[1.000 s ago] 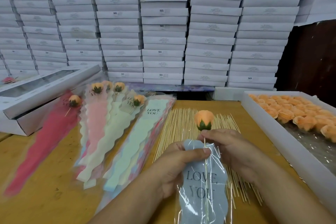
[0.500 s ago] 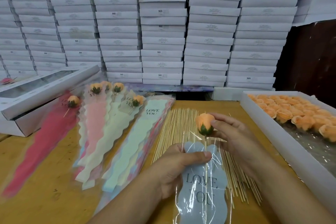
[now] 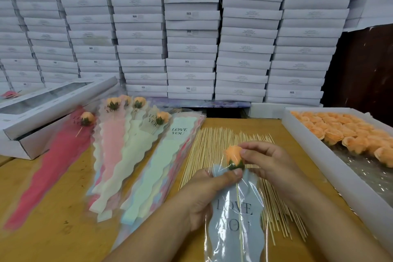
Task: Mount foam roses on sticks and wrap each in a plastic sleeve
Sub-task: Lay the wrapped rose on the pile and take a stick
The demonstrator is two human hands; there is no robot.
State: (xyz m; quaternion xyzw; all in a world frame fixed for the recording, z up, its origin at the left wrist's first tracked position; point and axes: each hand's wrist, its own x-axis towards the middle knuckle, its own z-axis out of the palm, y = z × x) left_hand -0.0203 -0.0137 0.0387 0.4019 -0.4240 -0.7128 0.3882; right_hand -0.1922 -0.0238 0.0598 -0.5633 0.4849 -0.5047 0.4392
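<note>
Orange foam rose point(image 3: 233, 156) pinched by right hand point(image 3: 269, 164), left hand point(image 3: 207, 193) holding sleeve point(image 3: 236, 219).

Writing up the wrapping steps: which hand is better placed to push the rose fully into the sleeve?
The right hand. Its fingers already pinch the rose at the sleeve's mouth, while the left hand grips the sleeve's top and steadies it.

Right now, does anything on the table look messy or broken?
Nothing looks broken. The thin wooden sticks lie fanned loosely rather than bundled, and one finished orange foam rose lies apart on the red plastic sleeve, its stick poking out sideways.
</note>
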